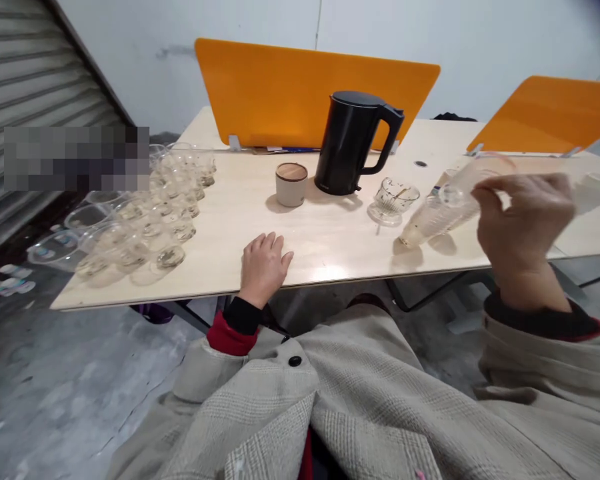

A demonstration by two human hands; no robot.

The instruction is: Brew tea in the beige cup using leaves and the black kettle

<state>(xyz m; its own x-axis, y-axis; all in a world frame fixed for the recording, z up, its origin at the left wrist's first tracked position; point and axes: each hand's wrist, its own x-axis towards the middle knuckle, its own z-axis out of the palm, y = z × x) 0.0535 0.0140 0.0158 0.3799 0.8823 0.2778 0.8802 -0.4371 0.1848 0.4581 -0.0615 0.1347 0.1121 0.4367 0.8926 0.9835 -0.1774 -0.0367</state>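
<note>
My left hand (pixel 265 264) lies palm down near the table's front edge, fingers stretched out and holding nothing. Raised over the right part of the table, my right hand (pixel 527 217) has its thumb and fingers pinched together on a clear plastic cup (pixel 463 185), which is blurred by motion. Below that cup, a stack of clear plastic cups (pixel 423 220) lies on its side. To its left stands a small glass cup (pixel 397 197) with a dark pattern and a stick-like thing in it.
A black electric kettle (pixel 343 143) and a beige canister (pixel 291 187) with a wooden-looking lid stand at the middle. Many clear cups with dark bits inside (pixel 153 230) crowd the left end. Orange dividers (pixel 270 93) rise behind; more clear cups (pixel 597 187) lie at right.
</note>
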